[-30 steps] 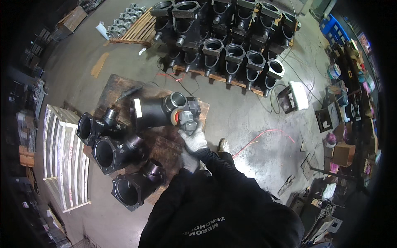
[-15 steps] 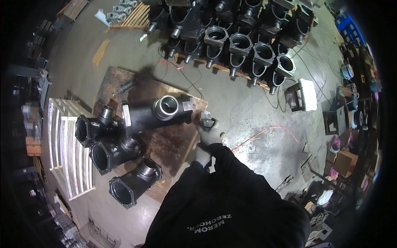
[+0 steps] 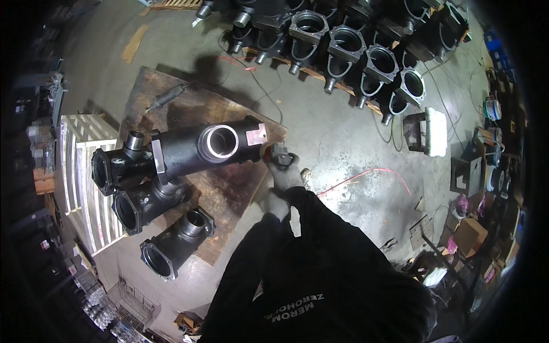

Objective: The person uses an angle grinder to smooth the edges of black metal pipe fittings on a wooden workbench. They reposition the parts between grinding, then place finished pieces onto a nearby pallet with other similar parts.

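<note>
Closed round the grinder, our right hand has just shifted it from beside the neck to the right end of the black pipe, which lies across the surface toward its right corner. That leaves the neck uncovered, though we can't tell whether grinder and pipe touch; our left hand sits just behind, its grip hidden.

Pipe fittings on board, crate left (more fittings beyond)
</note>
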Motion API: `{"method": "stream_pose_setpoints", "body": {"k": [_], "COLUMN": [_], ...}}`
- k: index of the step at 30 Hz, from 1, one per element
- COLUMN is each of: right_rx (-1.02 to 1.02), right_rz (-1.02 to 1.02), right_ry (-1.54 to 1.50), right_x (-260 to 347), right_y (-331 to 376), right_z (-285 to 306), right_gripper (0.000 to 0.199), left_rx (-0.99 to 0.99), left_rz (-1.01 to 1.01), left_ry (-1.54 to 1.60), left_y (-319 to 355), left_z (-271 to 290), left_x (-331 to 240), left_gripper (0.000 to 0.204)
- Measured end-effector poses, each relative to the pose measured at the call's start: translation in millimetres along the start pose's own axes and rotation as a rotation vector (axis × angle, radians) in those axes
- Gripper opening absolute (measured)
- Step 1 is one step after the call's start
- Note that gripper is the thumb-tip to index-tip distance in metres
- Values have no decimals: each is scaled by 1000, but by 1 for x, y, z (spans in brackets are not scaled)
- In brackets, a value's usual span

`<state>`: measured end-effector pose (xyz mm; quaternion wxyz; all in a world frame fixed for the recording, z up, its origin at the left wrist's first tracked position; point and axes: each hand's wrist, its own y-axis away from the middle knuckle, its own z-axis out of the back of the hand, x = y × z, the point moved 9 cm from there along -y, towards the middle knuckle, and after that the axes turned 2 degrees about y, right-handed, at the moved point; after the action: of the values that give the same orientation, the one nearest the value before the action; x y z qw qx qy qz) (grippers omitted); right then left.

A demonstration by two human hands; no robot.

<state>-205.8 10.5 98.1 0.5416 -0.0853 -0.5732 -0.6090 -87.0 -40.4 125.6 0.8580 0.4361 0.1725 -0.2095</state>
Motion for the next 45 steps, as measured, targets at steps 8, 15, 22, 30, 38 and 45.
{"method": "stream_pose_setpoints", "body": {"k": [8,15,22,30,38,45], "right_rx": [-9,-4,-72,-112,369,1125], "right_rz": [103,64,165,447,421,229], "right_ry": [23,-56,-47,105,0,41], "right_x": [52,32,48,175,210,253], "right_y": [-19,-19,5,25,10,-57], "right_z": [-3,13,87,135,134,46], "right_gripper": [93,97,104,111,55,77], "left_rx": [-131,47,-16,-72,123,68], "left_rz": [-237,-151,-491,-613,-344,-427], "left_ry": [-103,-95,-272,70,1098,1296], "left_y": [-45,-37,-15,-8,31,-16], "left_z": [12,-22,-78,-27,123,158], "left_x": [2,-3,-53,-159,-202,-221], "left_gripper": [39,51,49,65,54,53]}}
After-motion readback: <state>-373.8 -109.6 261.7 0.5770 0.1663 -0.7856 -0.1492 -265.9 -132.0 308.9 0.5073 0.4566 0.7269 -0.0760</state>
